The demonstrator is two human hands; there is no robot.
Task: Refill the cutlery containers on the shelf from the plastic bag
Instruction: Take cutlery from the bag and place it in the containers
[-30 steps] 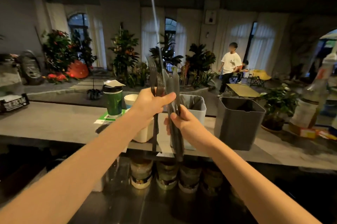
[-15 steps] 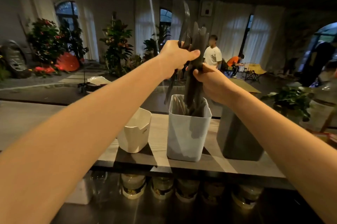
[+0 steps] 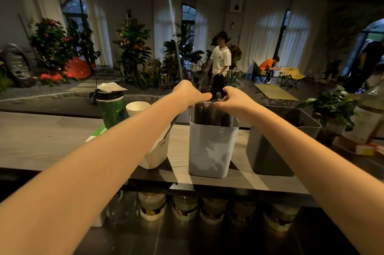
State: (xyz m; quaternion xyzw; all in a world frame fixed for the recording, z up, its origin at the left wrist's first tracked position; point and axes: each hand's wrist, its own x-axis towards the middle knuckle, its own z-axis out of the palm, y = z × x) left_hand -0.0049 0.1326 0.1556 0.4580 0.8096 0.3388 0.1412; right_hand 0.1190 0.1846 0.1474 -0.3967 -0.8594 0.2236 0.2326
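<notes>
A pale grey container point(image 3: 212, 151) stands mid-shelf with a bundle of black cutlery point(image 3: 209, 113) in clear plastic standing inside it. My right hand point(image 3: 234, 100) is at its rim and pinches the top of that bundle. My left hand point(image 3: 191, 93) is just left of the rim and grips a black utensil point(image 3: 171, 127), whose handle slants down towards the white container point(image 3: 155, 155). A dark grey container point(image 3: 270, 146) stands to the right. The utensil's head is hidden in my fist.
On the wooden shelf point(image 3: 41, 140) at the left are a green cup point(image 3: 111, 111) with a lid and a white paper cup point(image 3: 137, 107). Jars point(image 3: 185, 207) line up below the shelf. A bottle point(image 3: 367, 113) and a potted plant point(image 3: 330, 107) stand at the right. People are far behind.
Both hands have come down from head height. The bundle of black cutlery has sunk into the pale grey container, and the left hand's utensil has dropped beside the white container.
</notes>
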